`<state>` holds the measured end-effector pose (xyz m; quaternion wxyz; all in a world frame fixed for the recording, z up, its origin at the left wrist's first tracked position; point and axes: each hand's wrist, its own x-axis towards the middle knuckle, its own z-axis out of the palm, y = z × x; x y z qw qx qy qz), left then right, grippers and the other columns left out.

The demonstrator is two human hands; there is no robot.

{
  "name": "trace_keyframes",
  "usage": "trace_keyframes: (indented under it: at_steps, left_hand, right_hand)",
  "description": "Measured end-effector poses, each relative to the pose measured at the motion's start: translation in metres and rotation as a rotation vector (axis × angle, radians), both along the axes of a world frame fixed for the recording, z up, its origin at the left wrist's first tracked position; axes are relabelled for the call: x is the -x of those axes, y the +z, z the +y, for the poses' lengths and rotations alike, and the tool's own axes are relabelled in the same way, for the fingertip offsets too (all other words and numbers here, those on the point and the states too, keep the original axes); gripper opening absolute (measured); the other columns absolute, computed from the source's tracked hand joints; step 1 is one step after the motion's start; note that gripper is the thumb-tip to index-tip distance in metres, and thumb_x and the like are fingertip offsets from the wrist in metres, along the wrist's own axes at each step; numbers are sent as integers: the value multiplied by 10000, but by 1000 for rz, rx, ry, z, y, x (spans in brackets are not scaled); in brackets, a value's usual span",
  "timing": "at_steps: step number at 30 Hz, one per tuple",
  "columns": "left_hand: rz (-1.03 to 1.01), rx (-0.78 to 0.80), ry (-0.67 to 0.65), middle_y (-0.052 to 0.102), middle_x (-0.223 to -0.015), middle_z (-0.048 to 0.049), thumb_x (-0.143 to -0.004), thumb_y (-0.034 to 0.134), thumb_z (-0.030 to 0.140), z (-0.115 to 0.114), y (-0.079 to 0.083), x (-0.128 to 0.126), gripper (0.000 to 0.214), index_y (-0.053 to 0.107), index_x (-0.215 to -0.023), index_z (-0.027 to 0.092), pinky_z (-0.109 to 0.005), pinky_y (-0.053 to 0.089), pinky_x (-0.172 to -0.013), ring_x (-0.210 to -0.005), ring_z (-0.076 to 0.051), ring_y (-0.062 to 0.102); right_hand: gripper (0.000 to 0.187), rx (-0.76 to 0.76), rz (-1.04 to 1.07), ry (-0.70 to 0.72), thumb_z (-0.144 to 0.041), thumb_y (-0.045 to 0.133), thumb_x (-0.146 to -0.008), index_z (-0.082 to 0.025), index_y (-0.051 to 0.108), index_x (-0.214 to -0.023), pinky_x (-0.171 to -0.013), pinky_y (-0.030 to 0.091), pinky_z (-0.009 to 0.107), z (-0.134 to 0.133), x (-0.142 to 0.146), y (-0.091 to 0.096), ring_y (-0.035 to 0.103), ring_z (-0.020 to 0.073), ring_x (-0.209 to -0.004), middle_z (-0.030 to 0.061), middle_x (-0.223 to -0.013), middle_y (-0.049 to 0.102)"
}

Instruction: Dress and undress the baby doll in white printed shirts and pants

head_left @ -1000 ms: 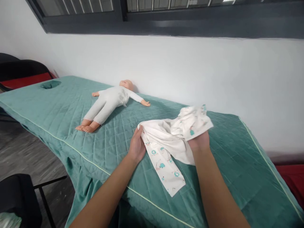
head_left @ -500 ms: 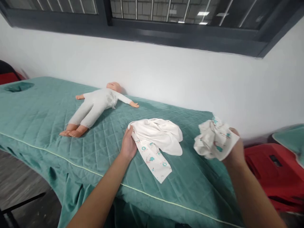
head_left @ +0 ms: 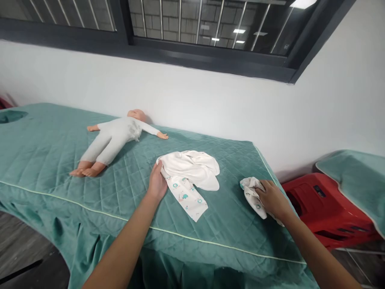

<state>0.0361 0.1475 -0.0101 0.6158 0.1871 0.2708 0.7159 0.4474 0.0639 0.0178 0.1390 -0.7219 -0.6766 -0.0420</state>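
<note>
Head view: left hand (head_left: 157, 184) pinches the white garment (head_left: 192, 166) at its left edge. Body of it spreads right of that grip; the printed strip (head_left: 187, 198) has its long axis slanting down-right toward the near edge. Right hand (head_left: 274, 199) is closed on a crumpled printed cloth (head_left: 250, 193), well apart to the right, by the right edge of the green cover (head_left: 222, 218). Can't tell if that hand presses down. Quilted cover runs between both cloths. Doll (head_left: 111, 134) lies up-left; red stool (head_left: 333, 210) beyond the right edge.
</note>
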Motion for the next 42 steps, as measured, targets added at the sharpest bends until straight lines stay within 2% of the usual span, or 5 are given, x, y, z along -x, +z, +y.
trace_keyframes:
  at_steps: [11, 21, 26, 34, 42]
  left_hand:
    - [131, 169, -139, 752, -860, -82, -921, 577, 223, 16, 32, 6, 147, 680, -905, 119, -367, 551, -905, -784, -189, 715]
    - [1093, -524, -392, 747, -1011, -47, -807, 706, 428, -26, 190, 10, 316, 742, -990, 173, -292, 488, -842, -973, -220, 657]
    - [1467, -722, -190, 745, -1060, -52, -875, 596, 433, -48, 247, 17, 319, 741, -998, 177, -315, 477, -911, -1030, -227, 648]
    - [2169, -598, 306, 709, -1172, -54, -879, 463, 217, -39, 221, 47, 333, 685, -1127, 229, -393, 480, -909, -1068, -274, 644]
    - [1841, -352, 251, 743, -1137, -26, -864, 475, 257, -21, 172, 73, 337, 676, -1132, 222, -311, 490, -958, -1069, -229, 658]
  right_hand:
    - [375, -255, 234, 238, -312, 554, -856, -198, 571, -1212, -1120, 361, 545, 14, 93, 54, 477, 341, -1309, 166, -1338, 574]
    - [468, -202, 494, 754, -269, 599, -851, -211, 530, -1310, -1028, 431, 401, 43, 217, 154, 547, 242, -1231, 96, -1344, 584]
    - [186, -214, 397, 762, -272, 538, -886, -193, 663, -999, -726, 401, 285, 47, 231, 202, 582, 171, -789, 1, -863, 675]
    - [246, -198, 190, 497, -222, 449, -897, -214, 670, -1005, -647, 323, 270, 36, 200, 199, 553, 167, -729, 13, -843, 683]
    - [265, -108, 385, 322, -194, 452, -831, -218, 688, -950, -711, 413, 275, 24, 146, 160, 612, 181, -816, 7, -905, 715]
